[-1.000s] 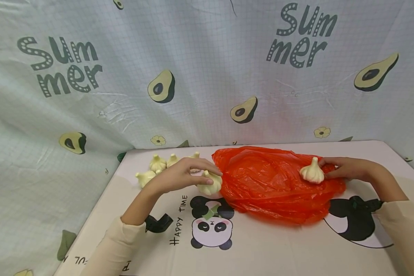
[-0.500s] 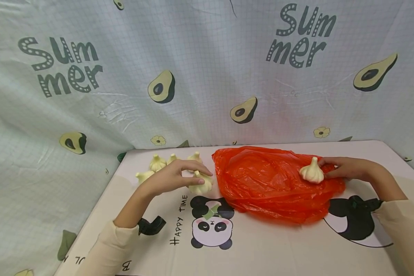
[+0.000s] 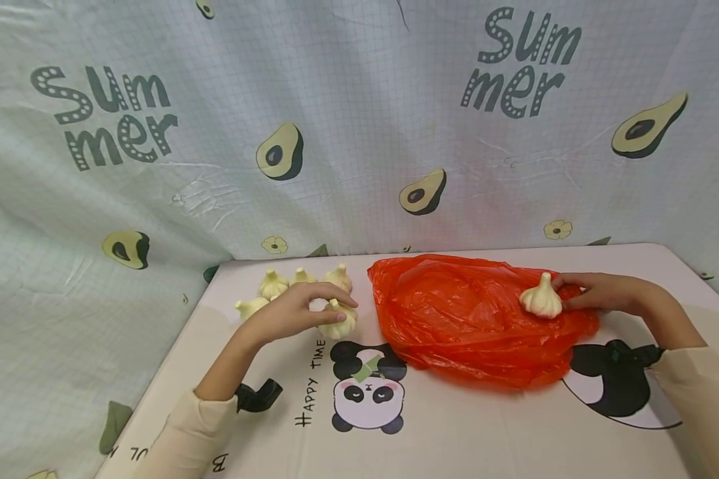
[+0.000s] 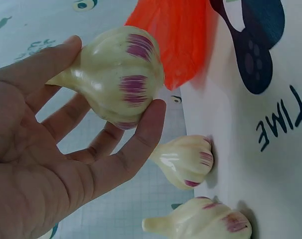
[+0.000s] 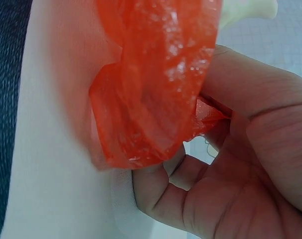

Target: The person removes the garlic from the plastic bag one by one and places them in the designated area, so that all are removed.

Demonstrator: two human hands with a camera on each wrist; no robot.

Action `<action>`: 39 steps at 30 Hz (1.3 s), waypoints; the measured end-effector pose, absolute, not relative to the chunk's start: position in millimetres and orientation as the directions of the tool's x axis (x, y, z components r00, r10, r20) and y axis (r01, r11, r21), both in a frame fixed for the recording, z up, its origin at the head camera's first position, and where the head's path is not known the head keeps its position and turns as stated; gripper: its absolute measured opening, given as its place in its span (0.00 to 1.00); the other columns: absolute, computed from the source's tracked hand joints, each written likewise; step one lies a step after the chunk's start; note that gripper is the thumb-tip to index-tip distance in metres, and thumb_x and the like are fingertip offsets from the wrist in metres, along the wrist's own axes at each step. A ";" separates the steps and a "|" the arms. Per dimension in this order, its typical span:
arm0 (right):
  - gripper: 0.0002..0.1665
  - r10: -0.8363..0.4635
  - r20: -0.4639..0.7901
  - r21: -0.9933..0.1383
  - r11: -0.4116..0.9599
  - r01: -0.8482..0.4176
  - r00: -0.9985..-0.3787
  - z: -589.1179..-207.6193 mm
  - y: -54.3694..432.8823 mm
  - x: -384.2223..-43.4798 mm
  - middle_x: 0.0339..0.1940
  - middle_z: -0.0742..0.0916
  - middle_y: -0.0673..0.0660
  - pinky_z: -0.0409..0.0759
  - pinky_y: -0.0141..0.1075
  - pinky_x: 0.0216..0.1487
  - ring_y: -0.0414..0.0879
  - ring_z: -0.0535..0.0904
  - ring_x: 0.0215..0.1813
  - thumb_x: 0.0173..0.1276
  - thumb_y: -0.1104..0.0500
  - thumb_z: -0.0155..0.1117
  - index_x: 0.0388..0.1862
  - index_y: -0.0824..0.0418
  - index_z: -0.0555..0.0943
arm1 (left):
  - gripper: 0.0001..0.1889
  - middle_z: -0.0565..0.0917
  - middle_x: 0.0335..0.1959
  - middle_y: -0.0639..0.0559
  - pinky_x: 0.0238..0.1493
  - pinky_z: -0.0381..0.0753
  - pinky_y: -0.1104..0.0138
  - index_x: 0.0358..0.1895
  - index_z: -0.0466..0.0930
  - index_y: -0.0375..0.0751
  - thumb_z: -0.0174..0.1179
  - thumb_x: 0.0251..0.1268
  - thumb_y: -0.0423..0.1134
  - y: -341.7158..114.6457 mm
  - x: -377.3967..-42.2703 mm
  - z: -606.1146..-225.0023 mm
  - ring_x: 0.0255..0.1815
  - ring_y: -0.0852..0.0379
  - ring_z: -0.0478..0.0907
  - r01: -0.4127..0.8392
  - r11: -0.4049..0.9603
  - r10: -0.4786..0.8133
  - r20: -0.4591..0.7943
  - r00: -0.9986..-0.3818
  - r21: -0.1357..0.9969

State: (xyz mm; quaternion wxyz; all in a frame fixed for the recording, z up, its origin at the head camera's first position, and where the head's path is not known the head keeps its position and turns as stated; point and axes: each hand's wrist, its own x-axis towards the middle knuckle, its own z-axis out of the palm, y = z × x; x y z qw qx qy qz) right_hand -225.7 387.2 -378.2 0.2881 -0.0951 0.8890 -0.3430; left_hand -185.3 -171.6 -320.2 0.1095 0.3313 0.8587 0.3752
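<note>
My left hand (image 3: 299, 307) holds a pale garlic bulb (image 3: 338, 320) between thumb and fingers, above the table at the left. Purple streaks mark this bulb in the left wrist view. On the right, my right hand (image 3: 605, 293) grips the end of a red plastic bag (image 3: 455, 326); the right wrist view shows red film between thumb and curled fingers, with fingertips partly hidden. Another garlic bulb (image 3: 542, 296) stands stem-up on the bag, against the right fingertips. Only its stem (image 5: 255, 9) shows in the right wrist view.
Several more garlic bulbs, one at the back (image 3: 339, 278) and one at the far left (image 3: 250, 307), lie behind and beside the left hand. A printed cloth (image 3: 347, 133) hangs behind the table (image 3: 455, 432). Black wrist mounts (image 3: 259, 396) sit at both wrists.
The left hand has moved left, away from the bag's edge, with the garlic bulb in its fingers. The right hand, the bag and the bulb on it stay about where they were.
</note>
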 end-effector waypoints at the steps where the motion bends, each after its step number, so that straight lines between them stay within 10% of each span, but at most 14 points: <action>1: 0.30 -0.370 -0.445 -0.665 0.747 0.024 -0.815 -378.3 387.3 -225.5 0.62 0.75 0.69 0.83 0.46 0.53 0.53 0.74 0.55 0.73 0.53 0.65 0.66 0.67 0.69 | 0.12 0.86 0.54 0.58 0.69 0.70 0.48 0.53 0.88 0.51 0.68 0.68 0.38 -172.2 -185.9 -320.5 0.65 0.53 0.76 0.484 0.498 0.650 0.060 -0.758 0.719; 39: 0.28 -0.374 -0.432 -0.657 0.754 0.002 -0.821 -378.7 386.8 -224.9 0.62 0.74 0.71 0.83 0.47 0.54 0.55 0.73 0.56 0.73 0.54 0.64 0.65 0.66 0.70 | 0.12 0.87 0.53 0.55 0.66 0.74 0.52 0.52 0.88 0.44 0.68 0.67 0.37 -180.6 -214.0 -347.3 0.61 0.54 0.79 0.525 0.522 0.672 0.055 -0.739 0.672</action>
